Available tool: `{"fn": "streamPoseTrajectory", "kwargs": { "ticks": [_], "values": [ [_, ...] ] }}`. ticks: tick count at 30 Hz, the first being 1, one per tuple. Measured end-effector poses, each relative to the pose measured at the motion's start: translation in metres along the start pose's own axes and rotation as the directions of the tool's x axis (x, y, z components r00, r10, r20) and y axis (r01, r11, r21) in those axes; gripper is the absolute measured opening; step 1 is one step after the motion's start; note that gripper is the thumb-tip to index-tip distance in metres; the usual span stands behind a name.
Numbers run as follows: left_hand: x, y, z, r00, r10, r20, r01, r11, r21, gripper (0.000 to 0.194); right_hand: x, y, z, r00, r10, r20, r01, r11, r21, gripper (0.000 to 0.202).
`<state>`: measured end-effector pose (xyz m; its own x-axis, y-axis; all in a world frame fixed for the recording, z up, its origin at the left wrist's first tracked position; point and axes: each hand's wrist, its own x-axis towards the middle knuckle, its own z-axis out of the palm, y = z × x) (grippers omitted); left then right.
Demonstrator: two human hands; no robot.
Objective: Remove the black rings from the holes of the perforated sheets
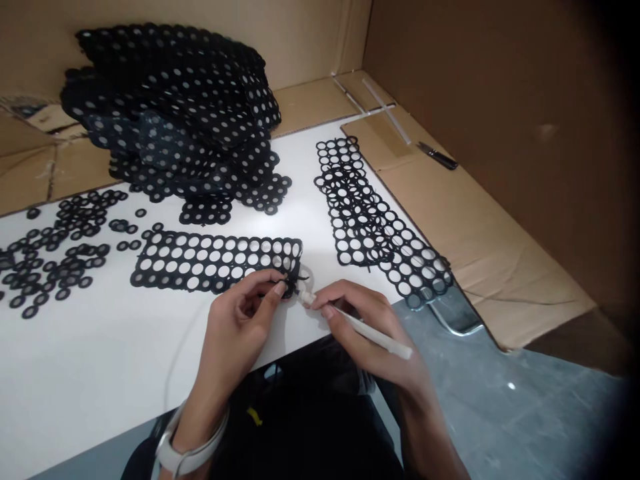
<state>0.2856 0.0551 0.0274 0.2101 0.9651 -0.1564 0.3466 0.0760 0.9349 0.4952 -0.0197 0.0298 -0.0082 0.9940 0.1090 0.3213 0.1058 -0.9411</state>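
Observation:
A white pen-shaped tool (373, 333) rests in my right hand (360, 317), its fingers closed around the shaft. The tool's tip points left, at the fingertips of my left hand (245, 307). Those fingers pinch the lower right corner of a black sheet of joined rings (227, 241), where a dark ring and short strands show. Whether the ring there is joined to the sheet is hidden by the fingers. The sheet lies flat on the white table (100, 360).
Loose black rings (65, 273) are scattered at the left. A tall heap of dotted black sheets (175, 107) stands behind. More openwork ring sheets (350, 207) lie at the right, overhanging the edge. A knife (437, 156) and clear strips (387, 113) lie on cardboard (480, 247).

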Motion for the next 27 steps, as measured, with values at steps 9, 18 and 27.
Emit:
{"fn": "streamPoseTrajectory", "kwargs": {
  "ticks": [9, 18, 27],
  "values": [
    [0.001, -0.004, -0.002, 1.000, 0.013, 0.000, -0.013, 0.997, -0.070, 0.017, -0.001, 0.000, 0.000, 0.999, -0.015, 0.041, 0.016, 1.000, -0.018, 0.020],
    [-0.003, -0.006, 0.000, 0.999, 0.033, -0.032, -0.035, 0.998, -0.061, 0.016, 0.003, -0.009, 0.014, 1.000, -0.015, 0.018, 0.015, 1.000, -0.002, 0.022],
    [-0.005, -0.004, 0.003, 0.994, 0.054, -0.090, -0.057, 0.998, -0.027, 0.019, -0.018, 0.004, 0.005, 0.965, 0.214, -0.150, -0.170, 0.949, 0.265, 0.030]
  ]
}}
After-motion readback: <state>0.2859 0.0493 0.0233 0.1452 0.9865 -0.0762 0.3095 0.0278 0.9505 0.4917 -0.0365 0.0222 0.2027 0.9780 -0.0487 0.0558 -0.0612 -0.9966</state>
